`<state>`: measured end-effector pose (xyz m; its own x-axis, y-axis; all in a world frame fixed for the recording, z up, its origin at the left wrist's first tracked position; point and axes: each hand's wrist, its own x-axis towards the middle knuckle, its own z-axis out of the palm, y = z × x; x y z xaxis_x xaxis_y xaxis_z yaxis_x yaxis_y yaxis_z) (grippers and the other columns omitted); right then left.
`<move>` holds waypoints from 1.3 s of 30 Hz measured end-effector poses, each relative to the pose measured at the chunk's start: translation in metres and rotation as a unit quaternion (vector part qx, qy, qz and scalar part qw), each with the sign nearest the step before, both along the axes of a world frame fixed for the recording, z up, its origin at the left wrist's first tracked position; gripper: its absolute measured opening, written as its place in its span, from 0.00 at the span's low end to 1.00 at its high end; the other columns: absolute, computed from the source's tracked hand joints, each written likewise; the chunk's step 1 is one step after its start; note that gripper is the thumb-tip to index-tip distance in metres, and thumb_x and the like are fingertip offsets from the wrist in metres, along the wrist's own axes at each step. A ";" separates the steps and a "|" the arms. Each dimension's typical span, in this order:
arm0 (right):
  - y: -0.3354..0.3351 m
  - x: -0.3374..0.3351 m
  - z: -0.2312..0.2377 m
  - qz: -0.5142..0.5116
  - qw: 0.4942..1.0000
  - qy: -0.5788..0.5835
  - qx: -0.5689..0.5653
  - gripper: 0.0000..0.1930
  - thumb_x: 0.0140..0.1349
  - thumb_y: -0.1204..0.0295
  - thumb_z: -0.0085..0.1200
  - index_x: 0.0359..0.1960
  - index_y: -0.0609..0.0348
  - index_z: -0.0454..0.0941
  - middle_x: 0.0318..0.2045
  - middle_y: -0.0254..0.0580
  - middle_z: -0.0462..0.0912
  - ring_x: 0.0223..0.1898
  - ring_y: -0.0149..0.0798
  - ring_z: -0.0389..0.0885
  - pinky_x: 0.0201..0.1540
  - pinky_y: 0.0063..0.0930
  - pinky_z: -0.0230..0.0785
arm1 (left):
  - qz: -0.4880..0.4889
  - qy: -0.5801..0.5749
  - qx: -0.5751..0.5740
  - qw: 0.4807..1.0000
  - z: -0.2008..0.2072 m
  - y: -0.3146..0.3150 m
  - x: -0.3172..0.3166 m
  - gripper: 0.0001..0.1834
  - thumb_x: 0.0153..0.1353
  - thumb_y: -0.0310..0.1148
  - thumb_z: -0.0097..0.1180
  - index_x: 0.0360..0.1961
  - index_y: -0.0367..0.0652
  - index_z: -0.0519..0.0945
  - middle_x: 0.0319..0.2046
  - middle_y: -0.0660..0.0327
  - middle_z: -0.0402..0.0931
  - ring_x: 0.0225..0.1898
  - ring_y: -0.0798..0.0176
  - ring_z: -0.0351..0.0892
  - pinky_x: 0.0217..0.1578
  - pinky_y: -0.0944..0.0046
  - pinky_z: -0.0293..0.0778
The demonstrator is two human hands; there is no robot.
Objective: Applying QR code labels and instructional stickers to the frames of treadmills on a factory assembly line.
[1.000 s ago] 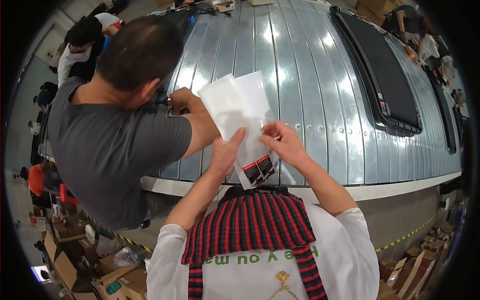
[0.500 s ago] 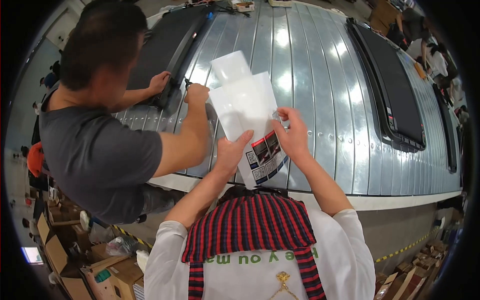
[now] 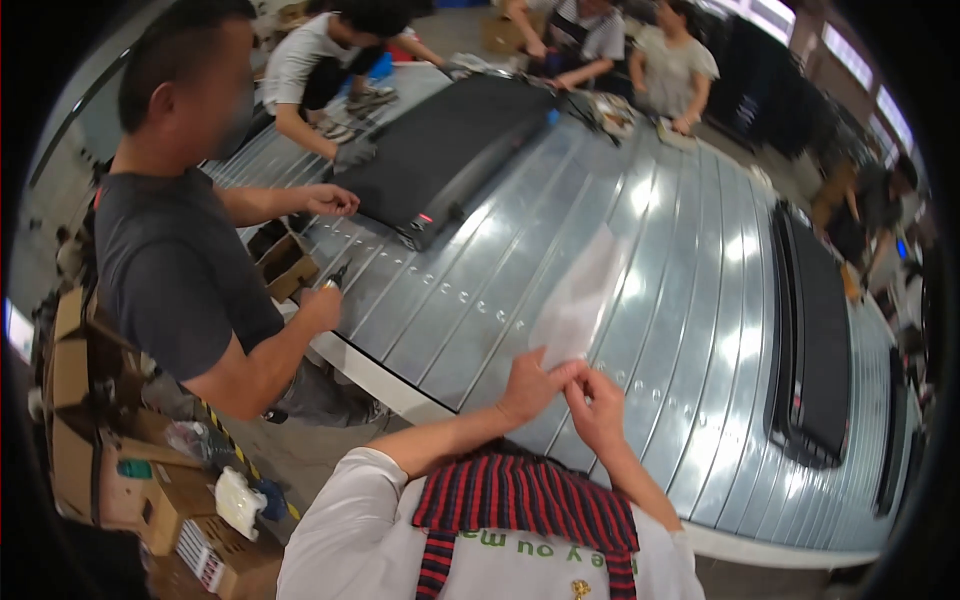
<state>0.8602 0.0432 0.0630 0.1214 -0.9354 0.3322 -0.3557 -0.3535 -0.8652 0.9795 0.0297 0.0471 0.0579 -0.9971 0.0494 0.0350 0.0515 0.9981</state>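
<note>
A thin white sheet (image 3: 585,295), slightly blurred, slants up and away from my hands above the metal table. My left hand (image 3: 533,388) grips its near end, thumb pointing toward the other hand. Close against it, my right hand (image 3: 597,402) is closed in a pinch at the sheet's near corner. The fingers cover that corner, and no printed label shows on the sheet from this angle. Both hands are near the table's front edge.
The ribbed metal table (image 3: 480,330) carries a long black panel (image 3: 450,150) at the far left and another black panel (image 3: 815,340) at right. Left of me, a co-worker (image 3: 190,260) holds a dark tool (image 3: 341,274). Cardboard boxes (image 3: 185,500) stand at lower left; several people work along the far side.
My view has swung left and lifted, bringing more people into sight. My hands have come together, and the sheet's printed label has gone from view. The co-worker's hands have drawn back from the left panel.
</note>
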 end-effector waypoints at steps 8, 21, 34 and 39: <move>-0.003 0.023 -0.014 0.023 0.997 -0.050 0.047 0.06 0.52 0.76 0.49 0.23 0.67 0.72 0.16 0.42 0.75 0.18 0.27 0.72 0.22 0.21 0.63 | 0.008 -0.059 -0.073 0.996 0.008 0.005 0.034 0.15 0.51 0.38 0.54 0.25 0.33 0.74 0.18 0.51 0.73 0.20 0.64 0.71 0.23 0.67 0.67; -0.021 0.069 -0.005 0.048 0.989 -0.080 0.114 0.06 0.56 0.78 0.45 0.28 0.69 0.73 0.21 0.37 0.77 0.24 0.25 0.74 0.28 0.18 0.69 | -0.071 -0.119 -0.135 0.981 -0.004 -0.026 0.089 0.10 0.51 0.33 0.53 0.27 0.34 0.75 0.20 0.53 0.73 0.19 0.60 0.74 0.22 0.67 0.68; -0.029 0.111 0.005 0.002 0.981 -0.098 0.167 0.06 0.57 0.78 0.45 0.29 0.70 0.73 0.23 0.41 0.78 0.25 0.29 0.76 0.30 0.21 0.71 | -0.153 -0.092 -0.087 0.980 0.002 -0.048 0.131 0.14 0.55 0.38 0.50 0.29 0.34 0.73 0.19 0.52 0.72 0.21 0.57 0.73 0.24 0.64 0.68; -0.028 0.109 -0.002 0.018 0.975 -0.120 0.188 0.06 0.57 0.78 0.44 0.30 0.69 0.73 0.23 0.42 0.78 0.26 0.29 0.76 0.31 0.21 0.71 | -0.191 -0.009 -0.054 0.980 0.011 -0.043 0.138 0.15 0.57 0.38 0.48 0.31 0.33 0.73 0.21 0.55 0.73 0.23 0.63 0.74 0.25 0.66 0.69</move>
